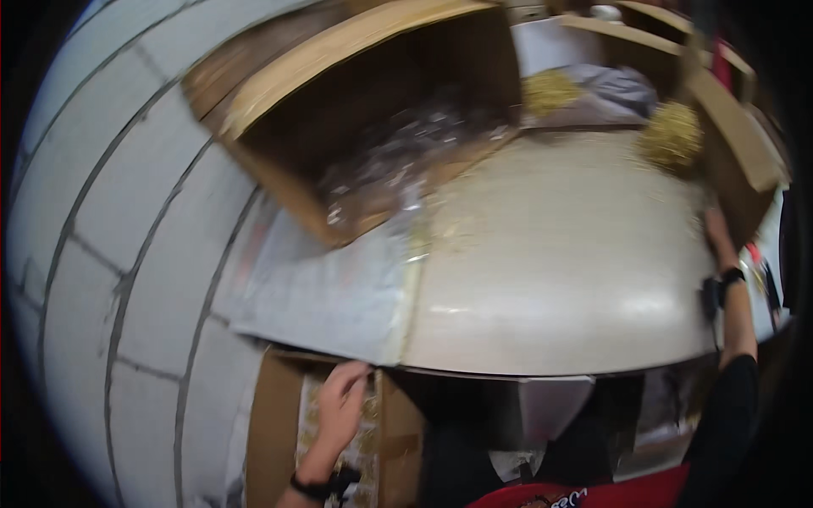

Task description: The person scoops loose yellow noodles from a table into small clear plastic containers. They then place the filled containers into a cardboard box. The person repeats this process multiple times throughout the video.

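My left hand (340, 408) is at the table's near edge, above an open cardboard box (400, 449) standing below the table. Its fingers are curled together at the box's upper rim. Whatever lies between them, if anything, is hidden. My right hand (721, 240) rests at the table's right side, against the lower part of an upright cardboard box (735, 140). Its fingers look stretched out along the cardboard, though blurred. Inside the lower box lie pale packs with gold-coloured bits (371, 415). Dark bands are on both wrists.
A large cardboard box (364, 44) lies on its side at the far left, with clear crinkled plastic pieces (398, 148) inside. Gold shredded filler (671, 135) sits at the far right, with more filler (550, 91) beside grey plastic (618, 91). A white block wall (161, 279) borders the left.
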Tool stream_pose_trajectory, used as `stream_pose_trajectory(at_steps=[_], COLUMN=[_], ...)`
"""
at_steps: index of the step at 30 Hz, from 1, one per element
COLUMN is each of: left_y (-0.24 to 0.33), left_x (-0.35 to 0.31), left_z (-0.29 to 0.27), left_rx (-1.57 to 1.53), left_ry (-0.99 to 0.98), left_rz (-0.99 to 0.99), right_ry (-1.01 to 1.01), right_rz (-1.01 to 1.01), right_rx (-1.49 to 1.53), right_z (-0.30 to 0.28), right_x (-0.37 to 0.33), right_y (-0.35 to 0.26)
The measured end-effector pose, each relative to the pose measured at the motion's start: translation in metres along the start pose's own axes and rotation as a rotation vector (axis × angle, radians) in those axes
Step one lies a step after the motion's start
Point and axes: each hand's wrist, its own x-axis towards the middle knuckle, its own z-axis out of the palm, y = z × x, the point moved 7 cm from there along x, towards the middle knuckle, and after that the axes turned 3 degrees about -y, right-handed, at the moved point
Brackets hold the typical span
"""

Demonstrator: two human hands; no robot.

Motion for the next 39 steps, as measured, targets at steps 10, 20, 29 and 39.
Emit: stream_pose_trajectory(at_steps=[10,20,29,39], left_y=[-0.031,-0.081,-0.015,-0.023], left_x=[0.154,0.225,0.096,-0.119], left_z=[0.013,0.048,0.072,0.154], left_rx=[0.305,0.459,-0.615,-1.157], left_ry=[0.176,0.249,0.304,-0.131], left_rz=[-0.055,-0.322,-0.370,-0.600], right_ry=[-0.369,-0.413,-0.445,-0.473], right_rz=[-0.257,-0.447,-0.695,-0.279], right_rx=[-0.037,0.180,0.061,0.838], right_z=[0.051,0.121,0.108,0.022], right_x=[-0.081,-0.036,-0.154,-0.196], right_y=[-0.321,-0.479,-0.520,-0.396])
